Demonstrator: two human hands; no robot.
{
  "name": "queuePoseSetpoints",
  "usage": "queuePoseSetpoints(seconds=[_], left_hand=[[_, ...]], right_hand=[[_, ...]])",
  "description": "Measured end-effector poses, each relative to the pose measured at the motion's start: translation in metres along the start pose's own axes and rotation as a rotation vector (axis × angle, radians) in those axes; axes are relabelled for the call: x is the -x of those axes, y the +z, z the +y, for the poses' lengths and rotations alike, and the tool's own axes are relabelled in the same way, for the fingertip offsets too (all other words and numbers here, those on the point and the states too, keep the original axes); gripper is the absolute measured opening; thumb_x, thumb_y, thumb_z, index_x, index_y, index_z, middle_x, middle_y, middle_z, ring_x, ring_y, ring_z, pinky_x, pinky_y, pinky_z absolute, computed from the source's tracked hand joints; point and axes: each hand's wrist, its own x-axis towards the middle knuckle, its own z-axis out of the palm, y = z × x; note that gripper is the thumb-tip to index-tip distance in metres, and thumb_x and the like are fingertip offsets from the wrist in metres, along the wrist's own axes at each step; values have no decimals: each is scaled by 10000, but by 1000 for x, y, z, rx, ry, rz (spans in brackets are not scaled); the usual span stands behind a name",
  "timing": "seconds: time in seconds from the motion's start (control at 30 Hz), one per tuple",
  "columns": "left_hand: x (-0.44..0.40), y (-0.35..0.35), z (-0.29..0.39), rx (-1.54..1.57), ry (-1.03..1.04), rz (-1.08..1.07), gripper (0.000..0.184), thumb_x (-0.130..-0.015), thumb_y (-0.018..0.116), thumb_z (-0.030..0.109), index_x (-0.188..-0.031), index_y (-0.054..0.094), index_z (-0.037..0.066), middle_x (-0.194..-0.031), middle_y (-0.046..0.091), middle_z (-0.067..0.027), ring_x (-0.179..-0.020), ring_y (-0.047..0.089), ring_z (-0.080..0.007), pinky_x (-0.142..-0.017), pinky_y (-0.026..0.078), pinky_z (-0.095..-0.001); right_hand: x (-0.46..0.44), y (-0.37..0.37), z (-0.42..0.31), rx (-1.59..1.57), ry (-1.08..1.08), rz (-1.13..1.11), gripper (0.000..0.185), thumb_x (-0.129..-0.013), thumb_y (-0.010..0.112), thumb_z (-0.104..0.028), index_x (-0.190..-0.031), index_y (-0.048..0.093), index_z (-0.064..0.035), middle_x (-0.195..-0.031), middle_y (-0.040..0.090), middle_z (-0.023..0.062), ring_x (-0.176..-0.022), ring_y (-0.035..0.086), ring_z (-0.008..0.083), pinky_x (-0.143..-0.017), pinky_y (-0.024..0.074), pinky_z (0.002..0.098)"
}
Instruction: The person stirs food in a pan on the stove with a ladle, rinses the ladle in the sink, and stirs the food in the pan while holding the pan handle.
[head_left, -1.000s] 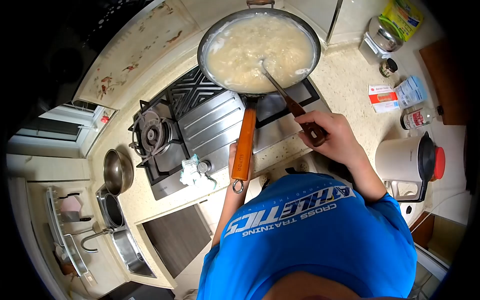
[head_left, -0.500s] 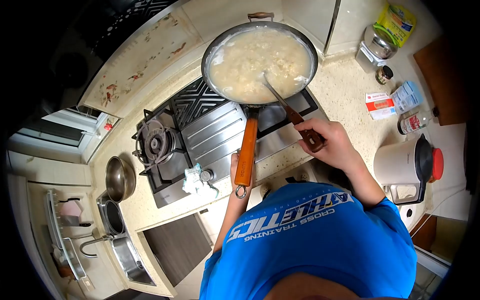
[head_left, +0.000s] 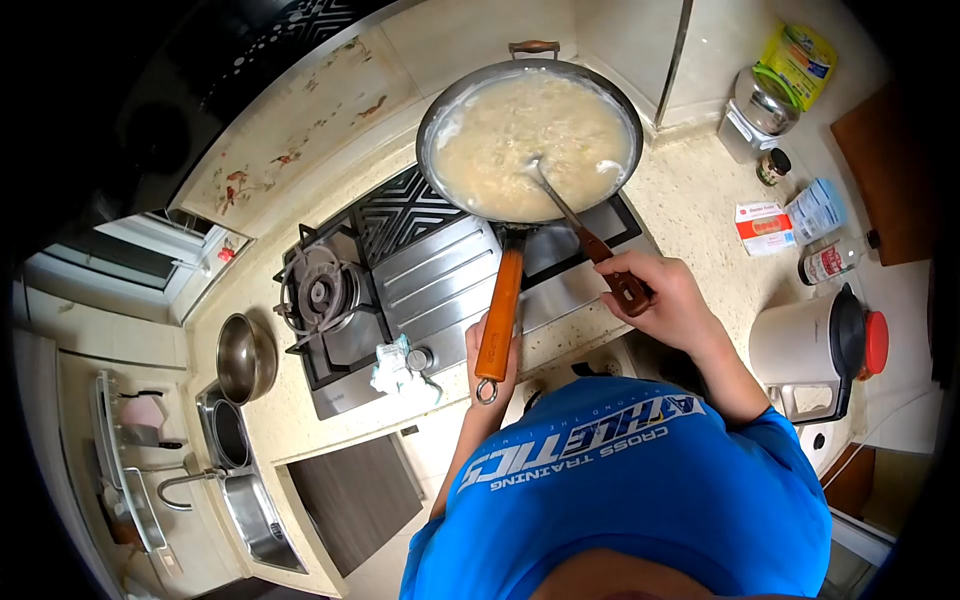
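Note:
A large wok (head_left: 428,150) full of cloudy, pale liquid food stands on the right side of the stove. Its orange handle (head_left: 500,315) points back toward my body. In my right hand (head_left: 665,300) is the brown grip of a utensil (head_left: 592,243), whose metal end dips into the liquid. My left hand (head_left: 474,355) is beneath the wok handle, near its ringed end; the handle hides most of its fingers, so its grip is unclear.
The gas stove (head_left: 435,280) has a bare burner at left, with a crumpled cloth (head_left: 400,372) by its knob. A metal bowl (head_left: 246,358) sits near the sink (head_left: 260,525). At right are a white pitcher (head_left: 795,340), a bottle (head_left: 828,262), a box (head_left: 765,229) and a jar (head_left: 773,167).
The wok and stove sit slightly lower and further right in view. My right hand and the utensil have shifted a little, still over the wok's near side. More of my left hand shows.

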Motion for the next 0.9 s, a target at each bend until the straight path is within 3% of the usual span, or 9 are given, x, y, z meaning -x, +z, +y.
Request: queuePoseSetpoints(seconds=[0.37,0.43,0.47,0.5,0.57,0.6,0.7,0.83,0.9], left_hand=[[9,-39,62,-24,31,64,337,-824,587,63,-1145,522,-19,-1020,589,-150,-904,557,-281,-829,452,-350],[9,-40,62,427,-57,76,208,-891,565,154,-1052,529,28,-747,530,-19,-627,500,-84,-558,396,-213],[9,-47,61,687,-97,-24,287,-941,499,279,-1074,532,26,-841,583,-60,-674,545,-92,-547,426,-206],[8,-52,62,689,-96,-20,287,-941,499,279,-1074,532,26,-841,583,-60,-674,545,-92,-547,426,-206],[7,-70,87,1283,-474,-90,448,-950,425,426,-1122,521,24,-927,606,-95,-682,556,-110,-532,458,-214],[6,-75,88,1370,-484,-156,547,-941,383,490,-1186,486,12,-980,607,-123,-669,545,-136,-535,482,-224],[6,-86,98,1637,-377,-366,563,-954,349,482,-1239,444,6,-1020,589,-143,-689,536,-154,-526,465,-216],[6,-92,117,1434,-346,-389,535,-967,393,346,-1352,312,-16,-1079,540,-168,-751,536,-181,-524,444,-219],[3,-92,120,1440,-369,-403,519,-953,441,319,-1339,328,-8,-1063,542,-160,-750,530,-179,-519,438,-216]], right_hand=[[-4,1,-5,6,-52,54,263,-730,697,-78,-979,618,-45,-733,626,135,-586,607,268,-524,469,309],[-3,1,-4,11,-62,69,268,-729,698,-77,-982,618,-38,-729,624,139,-581,606,266,-523,469,309],[-3,2,-4,8,-59,67,268,-729,698,-78,-982,618,-39,-726,624,136,-578,605,265,-521,468,309],[-3,2,-4,5,-57,62,267,-730,698,-79,-982,619,-40,-723,624,133,-576,605,264,-519,467,308],[-4,4,-5,-5,-42,44,268,-731,699,-82,-983,618,-41,-721,623,130,-575,603,263,-518,466,308],[-4,5,-4,-16,-22,31,269,-731,699,-84,-984,618,-42,-718,622,128,-573,601,263,-517,465,309],[-4,8,-4,16,-30,42,260,-733,699,-86,-978,621,-45,-717,620,125,-571,597,262,-517,463,308],[-3,6,-6,42,-29,54,267,-734,697,-87,-986,617,-47,-709,613,133,-565,591,263,-515,460,311],[-2,7,-4,30,-55,78,272,-734,696,-88,-991,616,-46,-708,610,141,-566,592,267,-514,459,313]])
